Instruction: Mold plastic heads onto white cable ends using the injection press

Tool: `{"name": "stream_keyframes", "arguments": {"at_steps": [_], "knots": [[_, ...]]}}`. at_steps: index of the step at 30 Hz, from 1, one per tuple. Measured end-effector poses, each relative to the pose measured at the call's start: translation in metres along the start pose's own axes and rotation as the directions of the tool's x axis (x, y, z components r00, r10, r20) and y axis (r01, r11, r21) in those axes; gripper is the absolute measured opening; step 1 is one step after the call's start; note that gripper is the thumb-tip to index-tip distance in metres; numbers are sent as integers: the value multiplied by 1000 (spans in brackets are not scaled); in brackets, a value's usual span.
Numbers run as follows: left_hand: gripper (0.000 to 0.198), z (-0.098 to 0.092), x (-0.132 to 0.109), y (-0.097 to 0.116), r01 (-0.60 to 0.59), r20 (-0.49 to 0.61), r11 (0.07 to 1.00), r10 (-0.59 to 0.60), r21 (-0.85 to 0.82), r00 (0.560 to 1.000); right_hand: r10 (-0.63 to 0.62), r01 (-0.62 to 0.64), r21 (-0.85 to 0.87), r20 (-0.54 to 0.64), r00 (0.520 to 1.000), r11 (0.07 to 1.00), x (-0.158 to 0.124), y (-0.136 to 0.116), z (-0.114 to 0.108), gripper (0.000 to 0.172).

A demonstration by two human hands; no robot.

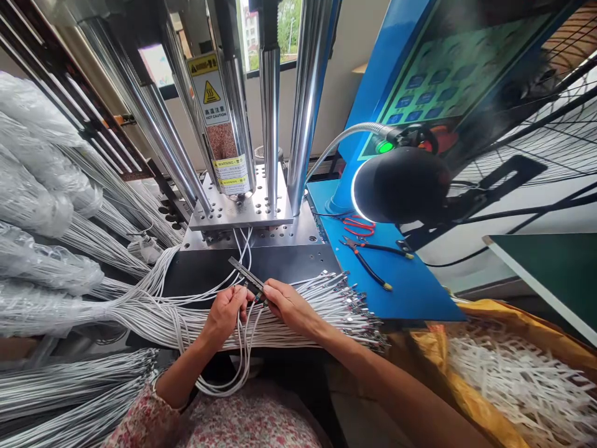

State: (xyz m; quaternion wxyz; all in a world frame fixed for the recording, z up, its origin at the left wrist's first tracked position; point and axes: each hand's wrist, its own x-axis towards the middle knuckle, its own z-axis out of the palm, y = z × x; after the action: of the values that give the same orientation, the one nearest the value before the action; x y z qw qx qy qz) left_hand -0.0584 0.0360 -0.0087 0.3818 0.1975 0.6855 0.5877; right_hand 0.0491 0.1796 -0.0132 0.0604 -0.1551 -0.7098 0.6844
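Note:
My right hand [285, 303] is closed round the near end of a narrow, dark metal bar [242, 271], which lies tilted above the cables. My left hand [227, 312] pinches at the bar's near side, where white cables [247, 348] hang down in a loop from the fingers. Small connector ends seem to sit along the bar, partly hidden by my fingertips. Beneath both hands a thick bundle of white cables [186, 323] crosses the bench, its connector ends [359, 311] fanned out on the right.
Ahead stands a press with a steel plate [270, 219]; cables run out from under it. Cutting pliers [368, 264] lie on the blue surface [410, 298], near a black round lamp [401, 183]. Plastic-wrapped cable bundles [41, 261] fill the left; a yellow sack [438, 361] holds white plastic pieces.

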Motion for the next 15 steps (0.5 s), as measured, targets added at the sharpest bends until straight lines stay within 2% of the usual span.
{"name": "stream_keyframes", "arguments": {"at_steps": [5,9,15], "knots": [[37,-8,3,0,-8,-23,1000,9,26,1000,-9,9,-3,38,999,1000,0,2,-1,32],[36,-14,2,0,-27,11,995,26,94,1000,0,-2,62,28,1000,998,-2,3,-1,31],[37,-9,2,-1,-21,27,994,18,110,999,-3,0,70,38,999,998,-2,2,-1,31]]}}
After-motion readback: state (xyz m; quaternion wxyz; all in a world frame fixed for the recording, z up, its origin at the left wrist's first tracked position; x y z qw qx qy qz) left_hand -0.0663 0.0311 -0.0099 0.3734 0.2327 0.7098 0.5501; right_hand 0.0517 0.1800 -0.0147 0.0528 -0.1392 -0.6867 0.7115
